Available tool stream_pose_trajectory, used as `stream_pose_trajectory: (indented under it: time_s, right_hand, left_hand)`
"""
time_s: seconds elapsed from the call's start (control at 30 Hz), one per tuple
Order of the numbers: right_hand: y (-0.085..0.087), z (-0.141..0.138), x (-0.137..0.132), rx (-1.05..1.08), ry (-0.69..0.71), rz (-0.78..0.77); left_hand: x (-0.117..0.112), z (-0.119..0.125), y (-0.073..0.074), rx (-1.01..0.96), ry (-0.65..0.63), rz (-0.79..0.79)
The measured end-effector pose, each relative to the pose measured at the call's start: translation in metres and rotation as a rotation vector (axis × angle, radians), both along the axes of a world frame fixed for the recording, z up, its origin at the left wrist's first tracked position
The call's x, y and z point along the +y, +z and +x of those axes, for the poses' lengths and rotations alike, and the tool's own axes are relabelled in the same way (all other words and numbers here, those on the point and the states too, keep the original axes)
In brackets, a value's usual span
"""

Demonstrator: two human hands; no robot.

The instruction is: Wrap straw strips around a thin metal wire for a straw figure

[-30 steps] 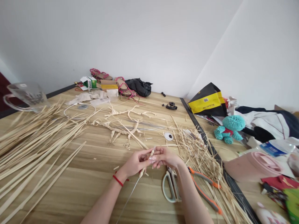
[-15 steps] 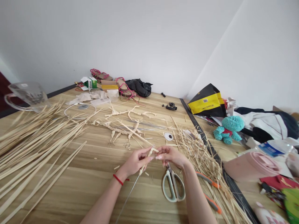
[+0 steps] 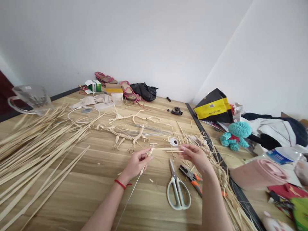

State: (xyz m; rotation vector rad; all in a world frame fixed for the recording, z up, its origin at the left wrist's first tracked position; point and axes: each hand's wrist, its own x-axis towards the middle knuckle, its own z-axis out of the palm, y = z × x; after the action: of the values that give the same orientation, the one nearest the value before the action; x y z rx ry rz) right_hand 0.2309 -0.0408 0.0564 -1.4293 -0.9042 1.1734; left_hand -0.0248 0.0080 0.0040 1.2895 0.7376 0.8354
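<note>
My left hand [image 3: 138,163] pinches a thin metal wire [image 3: 131,194] whose upper part is wrapped in pale straw; the bare wire runs down toward me. From the wrapped end a flat straw strip [image 3: 166,149] stretches level to the right, its other end between the fingertips of my right hand [image 3: 193,155]. Below my right hand lie scissors [image 3: 178,189] with pale handles, blades pointing away. Orange-handled pliers [image 3: 191,178] rest beside them, partly covered by my right forearm. Beyond my hands are woven straw figures [image 3: 122,133] with branching limbs.
Long straw strips [image 3: 45,157] cover the left side. Loose straw scraps [image 3: 204,147] lie along the right, near a dark table edge strip. A glass jug [image 3: 31,99], sandals [image 3: 128,89] and a black bag [image 3: 145,91] stand behind. A turquoise doll [image 3: 237,136] sits right.
My right hand has moved right, away from my left, drawing the straw strip out straight. The pliers' jaws have come into view. My left hand has shifted slightly left.
</note>
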Motion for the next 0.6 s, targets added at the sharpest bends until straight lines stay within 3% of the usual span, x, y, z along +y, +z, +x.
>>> stream_pose_trajectory:
  time_s: [0.23,0.43,0.6]
  right_hand:
    - [-0.011,-0.015,0.016,0.135,-0.379,0.332]
    - [-0.009,-0.002,0.01,-0.057,-0.748,0.581]
    - [-0.004,0.011,0.0,-0.222,-0.874,0.642]
  left_hand:
    - [-0.002,0.001,0.002,0.011,-0.019,-0.016]
    - [-0.001,0.002,0.002,-0.01,0.012,-0.07]
    - [0.002,0.002,0.0,-0.001,0.046,-0.053]
